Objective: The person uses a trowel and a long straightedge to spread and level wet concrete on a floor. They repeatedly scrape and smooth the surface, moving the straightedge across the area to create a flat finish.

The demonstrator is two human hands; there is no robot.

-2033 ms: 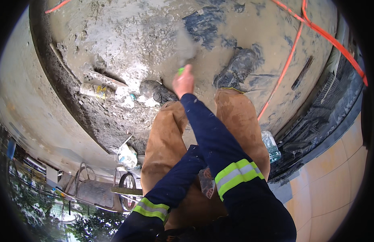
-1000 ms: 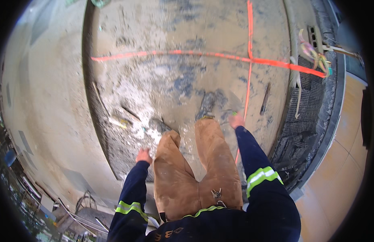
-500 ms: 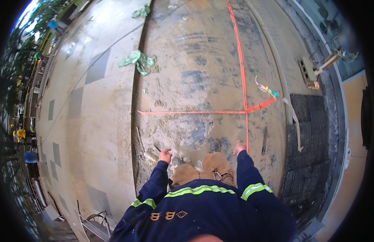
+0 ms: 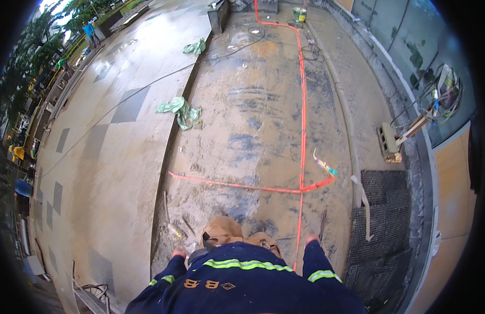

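My left hand (image 4: 179,254) hangs low by my left side, above the muddy ground and nearest to a small bottle-like piece of litter (image 4: 175,231). On the other side my right hand (image 4: 311,238) hangs just right of an orange tube (image 4: 303,120) on the ground. Nothing shows in either hand, and the fingers are too small and foreshortened to read. A branch of the orange tube crosses left, while a short one ends at a bundle of loose coloured wires (image 4: 324,167).
A raised paved slab (image 4: 127,172) runs along the left, with green sheeting (image 4: 182,112) over its edge. Black mesh mats (image 4: 376,209), a hollow concrete block (image 4: 387,138) and a glass wall lie right. Farther off are a bucket (image 4: 299,15), a dark cable and a person (image 4: 89,32).
The view has tilted up and moved, bringing the far bucket into sight. The tube junction appears lower in the picture. Both hands now sit lower, with less of each showing.
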